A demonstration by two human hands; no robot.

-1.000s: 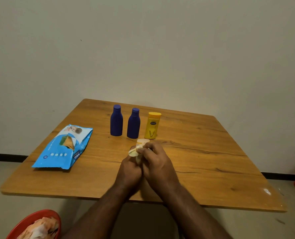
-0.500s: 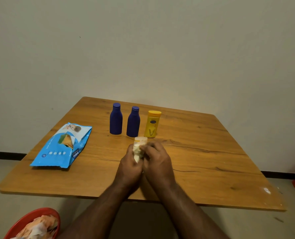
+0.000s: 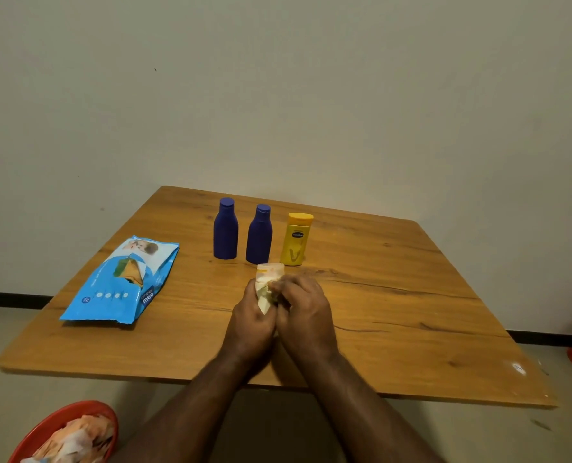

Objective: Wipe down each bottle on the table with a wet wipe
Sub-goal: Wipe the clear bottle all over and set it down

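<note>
One pale bottle (image 3: 268, 274) held just above the table (image 3: 395, 295) near its middle, cap end pointing away, body gripped in the curled left hand (image 3: 249, 324) to steady it; wet wipe (image 3: 265, 295) bunched against its side under the pinching fingers of the right hand (image 3: 306, 312), likely so the rubbing reaches all round. Three more lined up upright just beyond, within easy reach: two blue bottles (image 3: 225, 230) (image 3: 259, 237), one yellow bottle (image 3: 295, 240). Blue wipes pack (image 3: 121, 282) lying flat at left; red bin (image 3: 67, 432) with crumpled wipes below the near edge
</note>
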